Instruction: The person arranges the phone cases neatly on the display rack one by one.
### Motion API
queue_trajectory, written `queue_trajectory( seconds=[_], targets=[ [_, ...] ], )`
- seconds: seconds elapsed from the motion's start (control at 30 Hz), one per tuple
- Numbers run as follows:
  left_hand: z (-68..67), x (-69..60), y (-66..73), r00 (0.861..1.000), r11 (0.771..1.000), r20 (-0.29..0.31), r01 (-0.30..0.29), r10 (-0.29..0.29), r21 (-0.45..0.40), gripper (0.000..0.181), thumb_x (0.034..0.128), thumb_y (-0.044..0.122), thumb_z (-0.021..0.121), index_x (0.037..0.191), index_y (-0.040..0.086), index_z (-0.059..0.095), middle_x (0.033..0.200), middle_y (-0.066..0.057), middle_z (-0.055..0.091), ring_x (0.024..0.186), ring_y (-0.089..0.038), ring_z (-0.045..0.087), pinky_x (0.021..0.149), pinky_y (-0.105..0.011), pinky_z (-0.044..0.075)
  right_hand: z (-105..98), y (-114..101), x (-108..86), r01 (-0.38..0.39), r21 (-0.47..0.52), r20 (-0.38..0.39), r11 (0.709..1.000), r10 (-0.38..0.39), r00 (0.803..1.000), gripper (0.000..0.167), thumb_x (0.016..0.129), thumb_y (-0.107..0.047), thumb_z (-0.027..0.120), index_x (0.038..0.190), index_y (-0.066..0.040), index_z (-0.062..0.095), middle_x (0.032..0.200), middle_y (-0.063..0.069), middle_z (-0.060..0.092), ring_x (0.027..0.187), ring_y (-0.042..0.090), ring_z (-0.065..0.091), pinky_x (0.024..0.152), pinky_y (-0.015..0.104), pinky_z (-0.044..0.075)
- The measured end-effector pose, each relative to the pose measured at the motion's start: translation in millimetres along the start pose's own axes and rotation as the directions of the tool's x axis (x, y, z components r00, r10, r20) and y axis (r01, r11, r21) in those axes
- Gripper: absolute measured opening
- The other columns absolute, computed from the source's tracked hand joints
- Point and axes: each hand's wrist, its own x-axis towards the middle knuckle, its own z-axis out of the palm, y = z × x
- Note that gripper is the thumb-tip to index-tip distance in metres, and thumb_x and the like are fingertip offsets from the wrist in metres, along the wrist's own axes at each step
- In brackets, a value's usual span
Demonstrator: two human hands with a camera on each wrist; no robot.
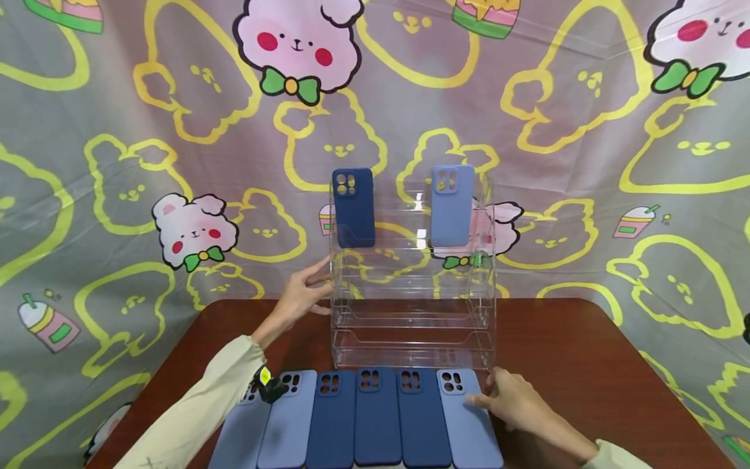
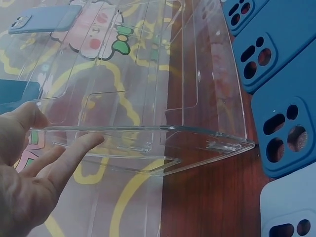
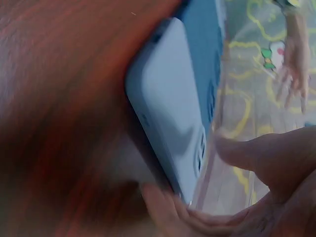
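A clear tiered rack (image 1: 413, 355) stands on the table, holding a dark blue phone case (image 1: 356, 208) and a light blue one (image 1: 452, 205) on its top tier. My left hand (image 1: 301, 296) is at the rack's left side; in the left wrist view its thumb and extended fingers (image 2: 91, 143) are along the clear edge. My right hand (image 1: 518, 400) is at the upper right of the rightmost light blue case (image 1: 471, 423) in the front row. In the right wrist view the thumb and fingers are spread around that case's camera end (image 3: 168, 98); contact is unclear.
Several more cases lie side by side before the rack, dark blue (image 1: 377, 423) in the middle and light blue (image 1: 287, 423) at the left. A patterned cloth (image 1: 410, 85) hangs behind the brown table (image 1: 562, 345). A black wrist strap (image 1: 269, 385) overlaps the left cases.
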Motion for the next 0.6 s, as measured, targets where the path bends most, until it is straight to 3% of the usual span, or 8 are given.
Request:
queue_trajectory(
  seconds=[0.13,0.23,0.43,0.6],
  targets=[
    [1.7,-0.3,-2.8,1.000,1.000,0.002,0.000,0.000,0.014,0.065,0.1034,-0.001,0.061,0.163,0.011,0.037,0.148,-0.035,0.053,0.117,-0.056,0.064,0.073,-0.048,0.069,21,-1,-2.0,0.071,-0.176,-0.056,0.982,-0.082,0.995,0.080,0.075,-0.054,0.091,0.109,0.012,0.059,0.088,0.020,0.062,0.074,0.038,0.066,0.058,0.051,0.056],
    [3.2,-0.5,-5.0,1.000,1.000,0.006,0.013,-0.013,0.016,0.065,0.1034,-0.001,0.060,0.163,0.012,0.037,0.148,-0.036,0.052,0.116,-0.056,0.064,0.073,-0.048,0.069,32,-2,-3.1,0.072,-0.220,-0.083,0.973,-0.092,0.992,0.094,0.069,-0.053,0.094,0.113,0.020,0.055,0.092,0.030,0.059,0.079,0.049,0.066,0.062,0.060,0.057],
    [-0.7,-2.2,-0.6,0.999,0.999,0.024,0.023,-0.023,0.029,0.066,0.1045,0.001,0.060,0.164,0.014,0.034,0.151,-0.035,0.049,0.120,-0.054,0.063,0.076,-0.049,0.069,27,-7,1.1,0.025,-0.174,-0.066,0.984,-0.037,0.997,0.088,0.064,-0.042,0.100,0.107,0.020,0.053,0.088,0.029,0.065,0.081,0.049,0.068,0.065,0.059,0.058],
    [-1.2,-0.9,-1.0,0.999,0.999,0.019,0.025,-0.026,0.034,0.067,0.1042,0.000,0.061,0.164,0.015,0.035,0.151,-0.034,0.050,0.118,-0.054,0.064,0.075,-0.048,0.069,18,-1,5.2,-0.035,-0.035,0.007,0.999,0.035,0.999,0.065,0.070,-0.030,0.099,0.097,0.010,0.056,0.083,0.018,0.064,0.071,0.033,0.068,0.056,0.047,0.061]
  ],
)
